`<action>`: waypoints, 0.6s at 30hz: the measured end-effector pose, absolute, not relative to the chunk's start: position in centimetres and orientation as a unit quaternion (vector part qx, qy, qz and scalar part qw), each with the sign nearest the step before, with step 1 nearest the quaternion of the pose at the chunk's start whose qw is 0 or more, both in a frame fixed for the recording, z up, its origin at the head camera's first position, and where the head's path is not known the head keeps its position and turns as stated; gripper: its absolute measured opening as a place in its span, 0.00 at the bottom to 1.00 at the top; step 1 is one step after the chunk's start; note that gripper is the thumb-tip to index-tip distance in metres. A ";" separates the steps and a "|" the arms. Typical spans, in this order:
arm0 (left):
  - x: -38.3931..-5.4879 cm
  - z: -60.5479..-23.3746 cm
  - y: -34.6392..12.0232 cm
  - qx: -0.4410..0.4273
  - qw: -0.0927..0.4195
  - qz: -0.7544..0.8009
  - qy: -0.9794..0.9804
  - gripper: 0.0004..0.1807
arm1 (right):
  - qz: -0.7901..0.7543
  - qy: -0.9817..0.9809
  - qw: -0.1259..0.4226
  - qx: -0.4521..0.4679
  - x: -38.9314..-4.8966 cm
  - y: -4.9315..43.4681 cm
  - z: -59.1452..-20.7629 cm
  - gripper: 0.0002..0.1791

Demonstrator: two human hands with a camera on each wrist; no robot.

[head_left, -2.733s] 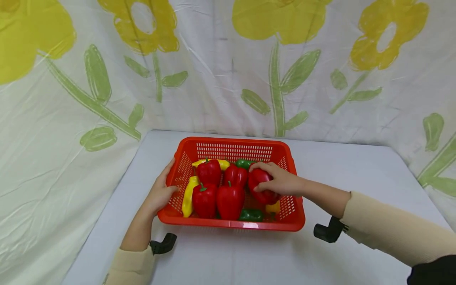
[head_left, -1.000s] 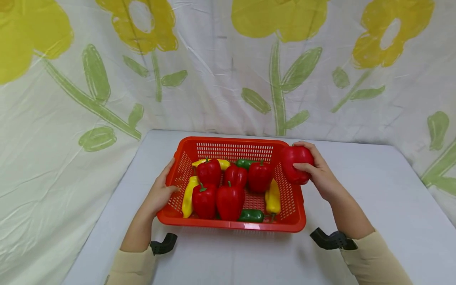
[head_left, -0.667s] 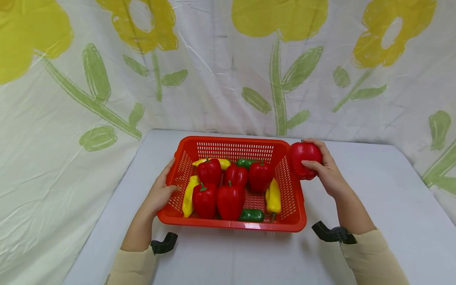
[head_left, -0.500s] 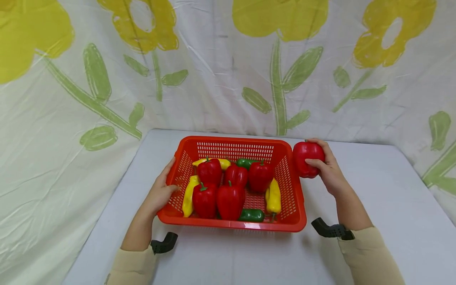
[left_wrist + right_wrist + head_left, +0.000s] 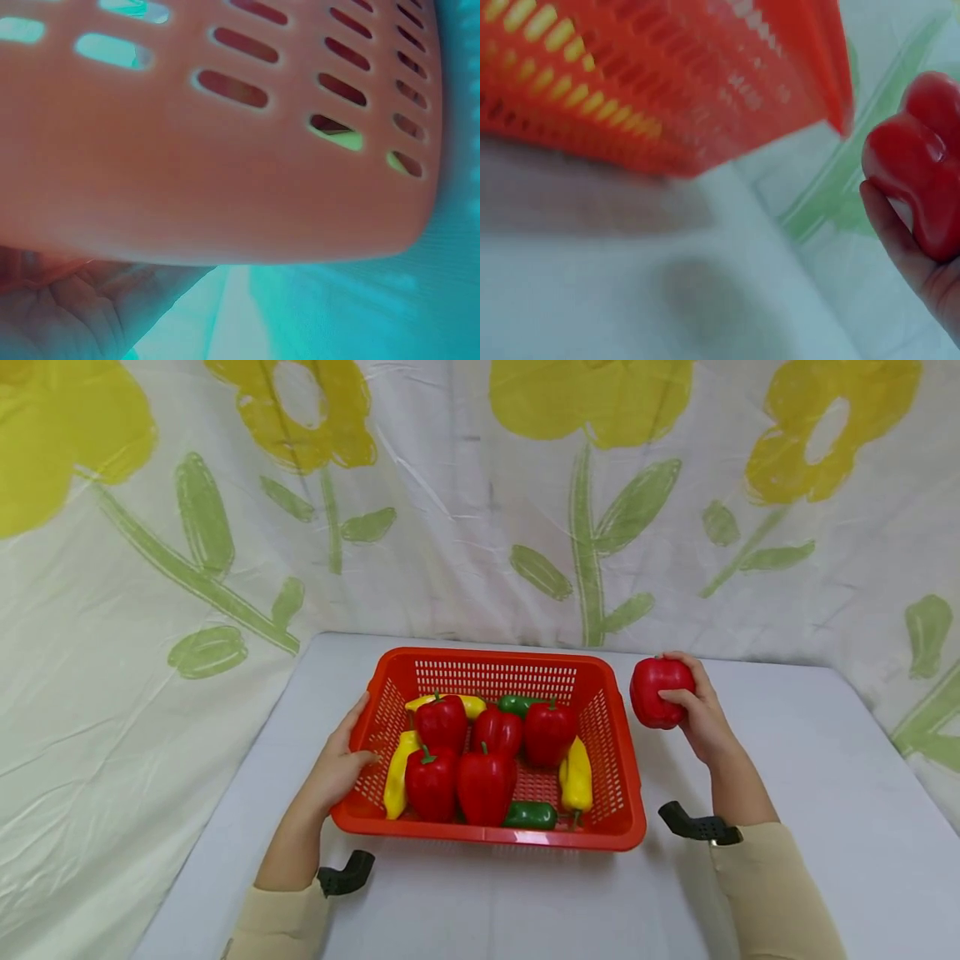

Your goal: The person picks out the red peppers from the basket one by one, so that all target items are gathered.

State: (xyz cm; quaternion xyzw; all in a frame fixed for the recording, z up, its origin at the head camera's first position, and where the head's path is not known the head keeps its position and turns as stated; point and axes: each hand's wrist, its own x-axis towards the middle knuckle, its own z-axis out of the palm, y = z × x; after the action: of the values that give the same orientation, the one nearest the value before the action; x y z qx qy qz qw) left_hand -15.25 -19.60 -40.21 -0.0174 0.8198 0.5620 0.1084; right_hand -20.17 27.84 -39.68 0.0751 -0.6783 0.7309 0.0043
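Note:
My left hand [image 5: 337, 768] grips the left rim of a red plastic basket [image 5: 487, 833], thumb over the edge. In the left wrist view the basket's slotted wall [image 5: 150, 150] fills most of the frame above the hand [image 5: 97, 307]. Beyond the basket's right rim, my right hand [image 5: 701, 706] holds a red bell pepper [image 5: 651, 695] between thumb and fingers. The right wrist view shows that pepper [image 5: 919, 161] raised over the table, lobed end toward the camera. Several red bell peppers [image 5: 486, 785] sit inside the basket.
Also in the basket are long yellow peppers [image 5: 576, 777] at both sides and the back, plus green peppers [image 5: 529, 815] at front and back. The white table [image 5: 810, 760] extends right of the basket. A flower-printed curtain [image 5: 450, 527] hangs behind its far edge.
My right hand has lifted the red bell pepper out of the basket and carried it right, past the rim. Another red pepper and a yellow one behind it came into sight. The left hand stayed put.

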 end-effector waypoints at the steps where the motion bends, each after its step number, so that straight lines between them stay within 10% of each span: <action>1: -15.2 -40.2 -19.6 -0.018 0.108 0.562 0.820 0.46 | 0.735 -0.675 0.003 0.071 -20.5 28.0 -40.0 0.25; 18: -15.2 -40.2 -19.6 -0.018 0.107 0.566 0.817 0.46 | 0.770 -0.638 -0.013 -0.012 -23.7 28.3 -44.4 0.23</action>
State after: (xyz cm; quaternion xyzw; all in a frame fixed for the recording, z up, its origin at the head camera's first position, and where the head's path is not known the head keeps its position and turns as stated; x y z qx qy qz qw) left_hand -15.18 -19.59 -40.20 -0.0176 0.8172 0.5661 0.1067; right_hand -23.73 28.30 -44.36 -0.0118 -0.6380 0.7699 -0.0125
